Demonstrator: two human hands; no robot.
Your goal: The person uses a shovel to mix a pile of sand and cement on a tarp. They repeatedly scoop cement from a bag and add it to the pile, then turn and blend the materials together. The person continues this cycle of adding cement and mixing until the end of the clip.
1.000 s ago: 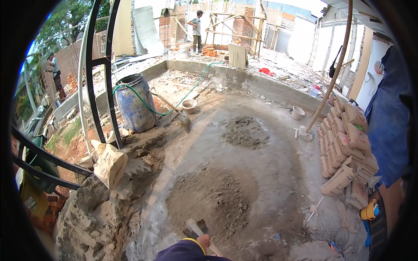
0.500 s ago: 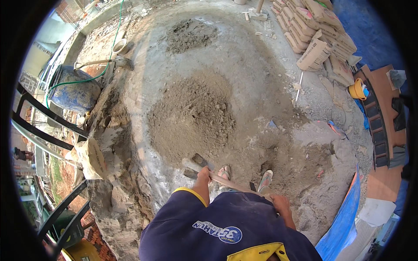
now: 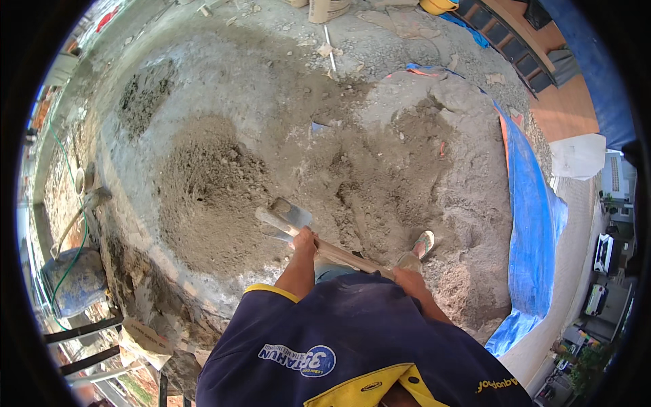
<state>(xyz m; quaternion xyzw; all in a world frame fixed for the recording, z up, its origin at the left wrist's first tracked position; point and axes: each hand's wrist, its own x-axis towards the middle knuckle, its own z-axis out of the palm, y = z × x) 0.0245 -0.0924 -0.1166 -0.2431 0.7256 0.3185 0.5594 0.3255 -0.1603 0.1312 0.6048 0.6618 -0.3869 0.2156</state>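
Note:
Both my hands grip the wooden handle of a hoe point(image 3: 349, 257), held slantwise in front of my body. My left hand point(image 3: 304, 241) is wrapped round it close to the broad metal blade. Farther back toward the other end, my right hand point(image 3: 409, 280) closes round the handle. The hoe's head is at the near right edge of a grey-brown pile of loose sandy mix point(image 3: 207, 163); I cannot tell whether it touches the ground. To the right spreads more loose sand point(image 3: 386, 163), with my sandalled foot point(image 3: 424, 244) at its near side.
A smaller dark wet heap point(image 3: 146, 96) lies far left. A blue tarp point(image 3: 532, 230) edges the sand at right. At left are a blue drum point(image 3: 73, 285), a green hose point(image 3: 85, 229) and a torn paper bag point(image 3: 144, 344). A yellow bucket point(image 3: 437, 6) stands far off.
My view has turned to the right, so the piles appear farther left and the tarp shows more. The hoe's head has moved from the pile's near side to its right side. Both hands keep their grip.

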